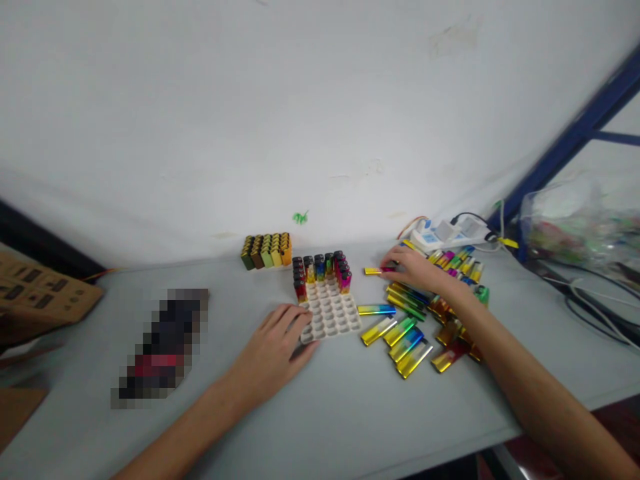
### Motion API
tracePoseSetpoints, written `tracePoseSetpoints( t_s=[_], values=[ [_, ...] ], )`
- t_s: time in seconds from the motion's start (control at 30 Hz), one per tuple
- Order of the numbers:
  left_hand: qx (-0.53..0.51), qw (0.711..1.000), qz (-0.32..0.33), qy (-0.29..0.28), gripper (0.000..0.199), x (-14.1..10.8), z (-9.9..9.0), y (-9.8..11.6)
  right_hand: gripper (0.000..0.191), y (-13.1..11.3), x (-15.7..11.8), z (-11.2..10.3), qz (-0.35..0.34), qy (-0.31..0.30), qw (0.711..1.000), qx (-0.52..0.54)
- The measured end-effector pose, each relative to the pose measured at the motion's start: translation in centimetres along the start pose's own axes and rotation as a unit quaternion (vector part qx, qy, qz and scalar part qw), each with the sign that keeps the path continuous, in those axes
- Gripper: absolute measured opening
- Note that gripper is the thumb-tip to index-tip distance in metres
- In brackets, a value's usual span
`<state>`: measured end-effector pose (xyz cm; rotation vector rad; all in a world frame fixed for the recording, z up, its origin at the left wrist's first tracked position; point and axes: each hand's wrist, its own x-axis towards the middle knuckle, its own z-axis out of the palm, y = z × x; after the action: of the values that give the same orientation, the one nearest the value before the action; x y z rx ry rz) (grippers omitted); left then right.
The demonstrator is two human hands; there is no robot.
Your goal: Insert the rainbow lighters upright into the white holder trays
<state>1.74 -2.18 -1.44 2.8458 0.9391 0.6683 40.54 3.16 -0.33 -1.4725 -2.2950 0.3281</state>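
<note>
Lighter (371, 271) pinched in the right grip (413, 268), beside loose lighters (414, 361) on the tabletop (345, 400), seems light, rigid and slick, best held mid-body, while the half-curled left grip (275, 340) holds the compartment tray's (333, 317) near-left corner.

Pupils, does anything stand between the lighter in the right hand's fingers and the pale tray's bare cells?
Upright lighters along the right edge of the tray stand between the held lighter and the back cells; nothing upright blocks the front ones.
</note>
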Motion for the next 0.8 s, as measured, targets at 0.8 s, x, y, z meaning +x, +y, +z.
tracePoseSetpoints(
  t_s=[0.8],
  values=[
    [0.008,1.000,0.016,-0.009,0.027,0.0,-0.3,0.0,0.036,-12.1,-0.3,1.8,0.031,0.001,0.812,0.583]
  ],
)
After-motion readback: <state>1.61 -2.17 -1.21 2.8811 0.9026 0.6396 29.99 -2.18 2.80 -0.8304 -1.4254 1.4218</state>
